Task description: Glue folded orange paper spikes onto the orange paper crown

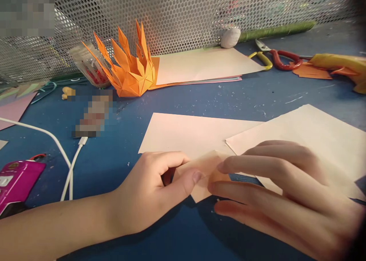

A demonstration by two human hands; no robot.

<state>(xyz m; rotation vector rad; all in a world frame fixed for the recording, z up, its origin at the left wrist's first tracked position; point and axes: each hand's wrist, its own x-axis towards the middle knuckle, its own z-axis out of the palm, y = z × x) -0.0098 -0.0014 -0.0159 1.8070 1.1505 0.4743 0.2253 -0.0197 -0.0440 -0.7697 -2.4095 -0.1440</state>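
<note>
My left hand (160, 188) pinches a small folded piece of pale paper (204, 164), its thumb pressed on top and the index finger curled behind. My right hand (286, 184) reaches in from the right with long, spread fingers. Its fingertips touch or hover just at the paper's right edge; the thumb cannot be made out. A flap of the paper under these fingers looks orange-tan in the light. Beyond the hands lies a flat cream sheet (183, 133), partly overlapped by another cream sheet (309, 131) at the right, beneath my right hand.
An orange folded-paper flower (134, 78) stands at the back beside stacked paper (200, 66) and a clear jar (88, 64). Red-handled scissors (286, 59) and a white stone (230, 38) lie at the back right. White cables (70, 169) and a magenta pack (23, 181) occupy the left.
</note>
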